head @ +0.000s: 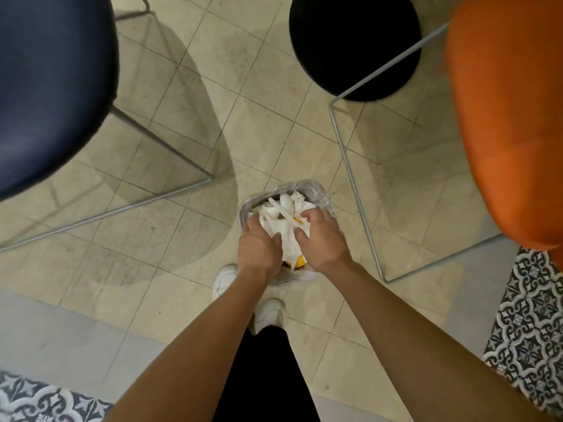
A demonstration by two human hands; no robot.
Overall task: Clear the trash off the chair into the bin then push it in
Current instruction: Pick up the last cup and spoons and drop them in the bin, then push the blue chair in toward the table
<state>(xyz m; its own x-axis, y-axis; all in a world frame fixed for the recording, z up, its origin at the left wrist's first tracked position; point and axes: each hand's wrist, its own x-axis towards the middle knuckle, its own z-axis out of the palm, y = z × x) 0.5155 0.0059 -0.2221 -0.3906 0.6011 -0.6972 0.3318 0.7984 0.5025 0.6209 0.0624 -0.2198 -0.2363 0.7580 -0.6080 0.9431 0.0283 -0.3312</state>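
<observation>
Head view: left hand (257, 243) presses the trash (285, 231) with spread, nearly straight fingers. Right hand (323, 239) lies over it, fingers slightly bent, pinching nothing visible. The trash is heaped in the bin (323, 191), level with its rim. The step looks like packing it down. Next: lift off and push the chair (511, 117) in.

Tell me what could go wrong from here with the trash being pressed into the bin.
1. The trash fills the bin to its rim. With the left hand and right hand on top of it, paper or the plastic spoon may spill onto the floor.
2. The thin clear liner could tear or slip off the rim under pressure.
3. The bin looks small, so uneven pressing might tip it.
</observation>
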